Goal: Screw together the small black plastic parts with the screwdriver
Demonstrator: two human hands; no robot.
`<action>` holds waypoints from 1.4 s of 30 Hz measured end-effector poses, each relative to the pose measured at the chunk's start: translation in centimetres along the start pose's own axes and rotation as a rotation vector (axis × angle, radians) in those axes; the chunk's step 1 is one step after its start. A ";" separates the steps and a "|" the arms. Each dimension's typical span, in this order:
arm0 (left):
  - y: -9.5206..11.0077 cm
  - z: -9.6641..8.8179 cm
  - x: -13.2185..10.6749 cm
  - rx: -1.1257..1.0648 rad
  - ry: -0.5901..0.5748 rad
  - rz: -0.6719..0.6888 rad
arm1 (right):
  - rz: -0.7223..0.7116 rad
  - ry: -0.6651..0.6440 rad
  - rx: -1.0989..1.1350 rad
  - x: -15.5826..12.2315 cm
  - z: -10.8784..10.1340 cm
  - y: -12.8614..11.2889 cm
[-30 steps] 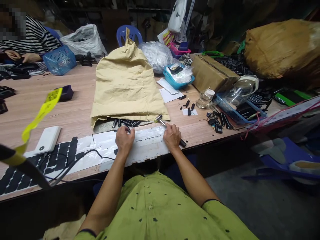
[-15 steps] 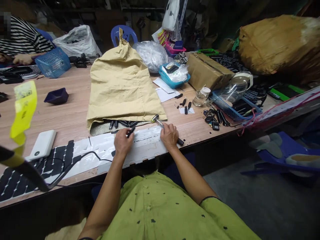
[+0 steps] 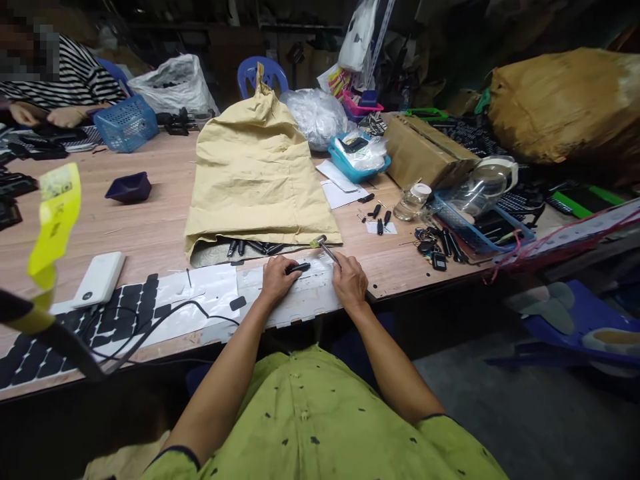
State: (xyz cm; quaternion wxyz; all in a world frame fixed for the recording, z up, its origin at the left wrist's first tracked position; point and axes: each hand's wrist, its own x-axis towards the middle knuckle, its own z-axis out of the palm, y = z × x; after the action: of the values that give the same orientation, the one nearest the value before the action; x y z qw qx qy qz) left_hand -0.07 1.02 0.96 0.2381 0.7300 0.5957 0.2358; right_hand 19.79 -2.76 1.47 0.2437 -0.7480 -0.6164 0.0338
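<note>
My right hand (image 3: 351, 283) is closed round a small hammer (image 3: 327, 251) with a metal shaft; its head points away from me and the dark grip end shows past my palm. In my left hand (image 3: 276, 280) the fingers pinch a slim black plastic piece (image 3: 299, 268), held low over a worn white board (image 3: 307, 303) at the table's edge. Just beyond it, several similar black pieces (image 3: 257, 247) lie in the mouth of a beige cloth sack (image 3: 265, 180). A black rounded patch (image 3: 238, 303) lies left of my left hand.
A white power bank (image 3: 99, 280) and a black-patterned sheet (image 3: 120, 320) lie left, with a lamp arm (image 3: 55, 333) in front. Rightward are a glass jar (image 3: 413, 202), key fobs (image 3: 433, 250) and a blue basket (image 3: 480, 230). A co-worker's hands (image 3: 65, 117) are far left.
My left hand has moved right, toward the hammer, with the black piece now lying more level. The black patch beside it is uncovered. The whole view has shifted slightly.
</note>
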 end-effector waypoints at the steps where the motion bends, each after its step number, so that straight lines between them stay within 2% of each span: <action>1: 0.1 0.1 0.0 -0.005 0.001 -0.003 | -0.009 0.001 0.052 -0.4 -0.3 0.1; 8: 0.4 0.4 0.3 -0.028 0.001 -0.043 | -0.091 -0.041 0.364 -3.8 -1.1 0.1; 13: 0.6 0.3 0.2 -0.024 -0.006 -0.053 | -0.056 -0.094 0.373 -4.4 -1.3 -0.2; 19: 0.6 0.3 0.1 -0.020 0.000 -0.043 | -0.124 -0.032 0.413 -4.4 -1.3 -0.9; 23: 0.6 0.3 0.1 -0.019 -0.005 -0.051 | -0.126 -0.091 0.371 -5.0 -0.7 -1.4; 26: 0.8 0.2 0.1 -0.027 -0.011 -0.047 | -0.108 -0.064 0.341 -4.6 -0.3 -1.2; 31: 0.7 -0.1 -0.1 -0.027 -0.031 -0.029 | -0.025 0.028 0.170 -1.7 0.0 -0.5; 35: 0.3 -0.2 -0.1 -0.035 -0.044 -0.010 | 0.043 0.024 0.005 0.1 0.6 -0.4; 42: -0.2 0.0 -0.2 -0.020 -0.038 -0.005 | 0.002 0.023 -0.185 -0.4 1.4 -1.3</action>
State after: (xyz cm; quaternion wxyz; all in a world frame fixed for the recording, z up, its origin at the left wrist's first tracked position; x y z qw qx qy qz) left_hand -0.26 0.85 0.77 0.2571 0.7306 0.5904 0.2270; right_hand 18.01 -2.51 0.67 0.1805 -0.7684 -0.6132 -0.0319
